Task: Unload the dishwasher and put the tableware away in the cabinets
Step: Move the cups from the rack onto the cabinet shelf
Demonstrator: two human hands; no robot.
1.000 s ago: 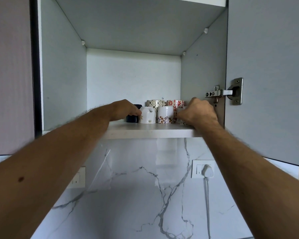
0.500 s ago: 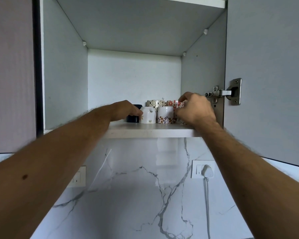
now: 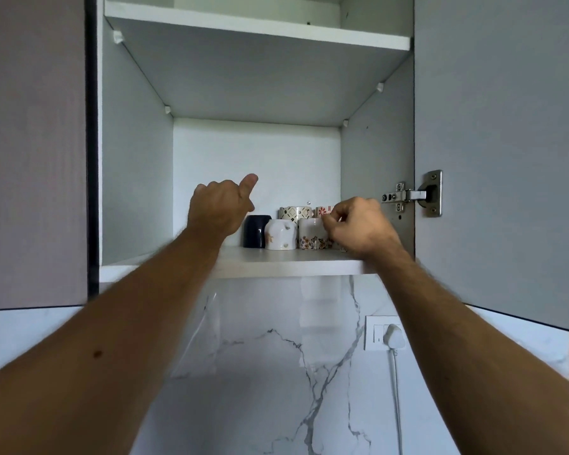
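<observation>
**Mugs going onto the lower cabinet shelf**

A wall cabinet (image 3: 135,178) stands open above a marble-veined backsplash (image 3: 276,372), its door (image 3: 500,152) swung out to the right on a steel hinge (image 3: 411,194); a plugged-in socket (image 3: 386,334) sits below. On the lower shelf (image 3: 286,261) a cluster of mugs stands toward the back right — a dark mug (image 3: 254,231) at the left, a white mug (image 3: 280,234) touching it, a floral mug (image 3: 312,234) next, and two patterned mugs (image 3: 295,212) in the row behind.

The left hand (image 3: 219,211) hovers clear of the dark mug, fingers loosely curled, thumb raised, holding nothing; the right hand (image 3: 358,226) has its fingers curled at the rim of the floral mug, seemingly pinching it or a mug just behind — the knuckles hide the contact, so I cannot tell which.

These look like glazed ceramic: stiff, moderately heavy, slick and quick to chip against a neighbour; packed this closely, each is best taken by the rim or handle and set straight down, not slid.
</observation>
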